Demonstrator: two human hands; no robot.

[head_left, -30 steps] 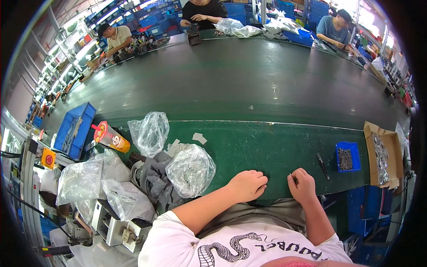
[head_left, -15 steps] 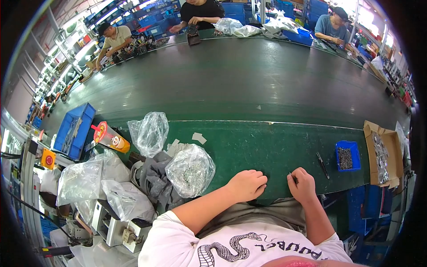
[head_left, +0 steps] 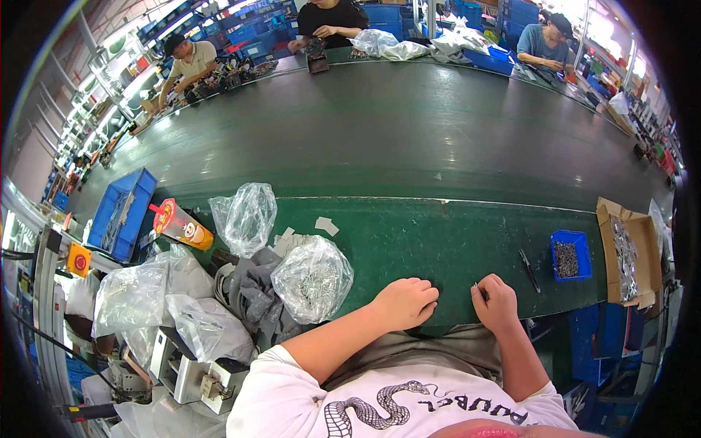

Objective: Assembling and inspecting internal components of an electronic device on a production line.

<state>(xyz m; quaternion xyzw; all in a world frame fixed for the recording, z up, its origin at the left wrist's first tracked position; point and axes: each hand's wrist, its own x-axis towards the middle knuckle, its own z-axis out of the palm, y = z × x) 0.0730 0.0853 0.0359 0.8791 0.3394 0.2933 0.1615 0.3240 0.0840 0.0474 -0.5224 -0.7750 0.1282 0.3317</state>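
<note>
- Green table (head_left: 438,241) spreads before the person, with both hands over its near edge and a wide dark belt (head_left: 401,124) beyond it
- Left hand (head_left: 407,304) rests with fingers curled under; the inside of its grip is hidden, so one cannot tell whether it is released or closed on something
- Right hand (head_left: 499,305) stands apart from the left, its grip pinched, as it seems, on a thin sliver (head_left: 476,285) that pokes out by the thumb, too small to identify
- That sliver is at the front of the table, between the two hands but right at the right one; whether it touches the surface cannot be told
- As for progress, no joined or finished piece shows beside the hands, so how much is done cannot be read from this view
- Small metal parts (head_left: 566,260) lie loose in a blue bin (head_left: 583,255) to the right, by the look a good number left
- Dark tweezers (head_left: 529,271) lie between the right hand and the bin, untouched
- Long silvery pieces (head_left: 625,255) lie loose in an open cardboard box (head_left: 606,248) just beyond the bin
- Clear bag (head_left: 312,283) near the left forearm holds many more pale bits, well filled
</note>
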